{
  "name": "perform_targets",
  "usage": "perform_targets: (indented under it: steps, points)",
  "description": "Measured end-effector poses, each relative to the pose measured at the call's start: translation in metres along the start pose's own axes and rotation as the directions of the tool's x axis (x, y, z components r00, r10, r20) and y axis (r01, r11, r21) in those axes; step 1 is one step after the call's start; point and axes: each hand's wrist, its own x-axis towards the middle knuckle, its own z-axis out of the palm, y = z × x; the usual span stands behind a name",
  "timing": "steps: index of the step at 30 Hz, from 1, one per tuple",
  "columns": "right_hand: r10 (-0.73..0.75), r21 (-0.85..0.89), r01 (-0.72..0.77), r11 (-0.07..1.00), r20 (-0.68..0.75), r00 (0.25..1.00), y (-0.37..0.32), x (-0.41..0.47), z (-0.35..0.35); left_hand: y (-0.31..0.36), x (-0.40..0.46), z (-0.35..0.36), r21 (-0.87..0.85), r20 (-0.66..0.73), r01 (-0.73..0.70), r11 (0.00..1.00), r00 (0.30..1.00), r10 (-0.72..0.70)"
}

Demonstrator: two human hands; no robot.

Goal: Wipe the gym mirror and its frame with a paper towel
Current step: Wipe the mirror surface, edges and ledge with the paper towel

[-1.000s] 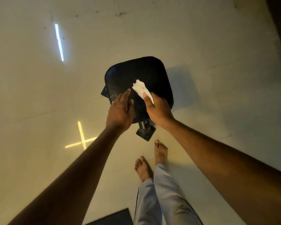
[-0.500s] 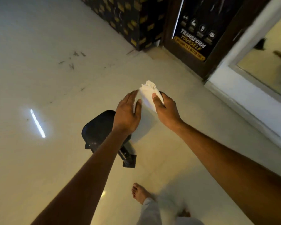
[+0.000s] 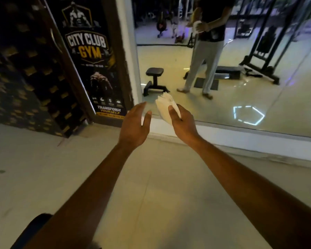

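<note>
The right hand (image 3: pixel 182 125) grips a folded paper towel (image 3: pixel 164 109), thumb pressed across its front, held in the air near the bottom left corner of the mirror (image 3: pixel 223 78). The left hand (image 3: pixel 133 128) hangs just beside it with fingers spread and relaxed, holding nothing. The mirror's pale frame (image 3: pixel 241 141) runs along the floor (image 3: pixel 151 186) on the far side. Left of the mirror stands a gym poster (image 3: pixel 90 56). A stool (image 3: pixel 154 71) shows reflected in the glass.
</note>
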Motion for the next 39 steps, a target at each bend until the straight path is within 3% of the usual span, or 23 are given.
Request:
perform_targets:
  steps: [8,17,26,33,39]
  points:
    - [0.001,-0.013,-0.005,1.000,-0.310,0.951,0.046,0.024,-0.307,0.265,0.094,0.142,-0.147,0.082,-0.243,0.959,0.963,0.256]
    - [-0.070,-0.174,-0.066,0.983,-0.674,0.735,0.109,0.035,-0.591,0.530,0.187,0.299,-0.316,0.098,-0.487,0.814,0.837,0.538]
    - [-0.149,-0.278,-0.153,0.948,-0.817,0.557,0.166,0.068,-0.839,0.766,0.283,0.446,-0.415,0.015,-0.679,0.606,0.661,0.750]
    - [-0.191,-0.294,-0.159,0.942,-0.864,0.466,0.207,0.092,-1.016,0.941,0.339,0.553,-0.454,-0.009,-0.756,0.472,0.534,0.846]
    - [-0.222,-0.303,-0.145,0.942,-0.885,0.410,0.266,0.102,-1.159,1.070,0.362,0.642,-0.454,-0.064,-0.786,0.419,0.498,0.865]
